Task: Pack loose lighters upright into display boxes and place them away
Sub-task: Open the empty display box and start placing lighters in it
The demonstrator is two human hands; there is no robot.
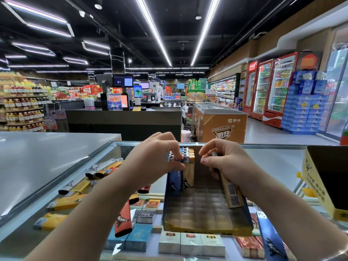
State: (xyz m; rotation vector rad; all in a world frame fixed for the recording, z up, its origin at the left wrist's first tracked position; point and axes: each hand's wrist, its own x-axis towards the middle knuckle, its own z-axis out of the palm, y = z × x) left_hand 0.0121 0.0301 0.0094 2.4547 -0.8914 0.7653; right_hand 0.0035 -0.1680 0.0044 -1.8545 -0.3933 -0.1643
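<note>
Left hand (154,162) fingertips pinched blue lighter (175,182) upright among the back-row lighters (188,157) in gridded display box (205,210); right hand (224,164) gripped tan lighter (232,193) beside them.

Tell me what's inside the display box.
Inside the display box: upright lighters at the far left corner, and empty grid cells. The hands hide part of the back row.

Left hand (150,162): its fingertips cover the tops of the front upright lighters (180,166); we cannot read the grip.
Right hand (224,162): its palm hides the upper end of the tan lighter (230,193).
Blue lighter (271,240): cut off by the bottom edge.
Yellow carton (318,183): cut off at right.
Lighter print: too small for us to read.
</note>
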